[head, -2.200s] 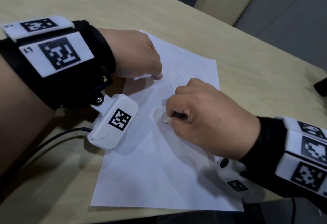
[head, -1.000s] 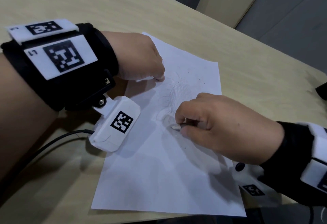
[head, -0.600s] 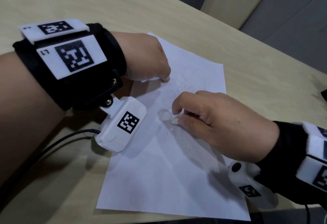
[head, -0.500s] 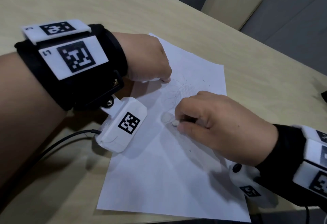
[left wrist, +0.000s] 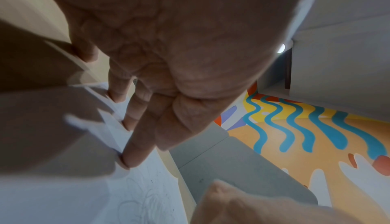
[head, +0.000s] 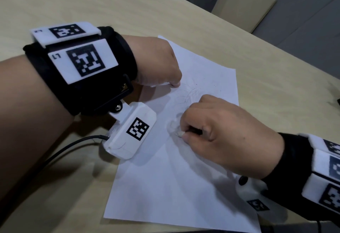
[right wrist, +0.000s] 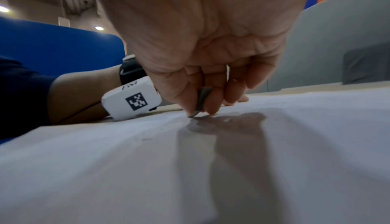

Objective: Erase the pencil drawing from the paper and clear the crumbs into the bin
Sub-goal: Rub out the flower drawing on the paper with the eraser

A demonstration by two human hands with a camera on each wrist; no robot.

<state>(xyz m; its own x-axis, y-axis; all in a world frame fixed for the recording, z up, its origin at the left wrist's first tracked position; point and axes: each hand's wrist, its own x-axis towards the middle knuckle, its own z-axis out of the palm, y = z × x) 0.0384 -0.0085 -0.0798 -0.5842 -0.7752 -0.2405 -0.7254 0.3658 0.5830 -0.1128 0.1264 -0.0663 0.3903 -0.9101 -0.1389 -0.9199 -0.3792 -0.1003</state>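
A light wood-grain table (head: pixel 193 12) fills the head view, with beige chairs (head: pixel 242 2) drawn up at its far edge over a grey floor (head: pixel 312 21). The left wrist view shows flooring (left wrist: pixel 316 135) patterned in orange, yellow and wavy blue. A blue partition (right wrist: pixel 59 44) and round ceiling lights (right wrist: pixel 99 28) appear behind.

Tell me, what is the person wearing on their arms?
Each wrist has a wide black band. The left wrist band carries white plates printed with black square codes, and a small white camera box with its own code hangs below; a thin black cable runs from it. The right wrist band has matching white coded plates and a white box. The forearms are bare.
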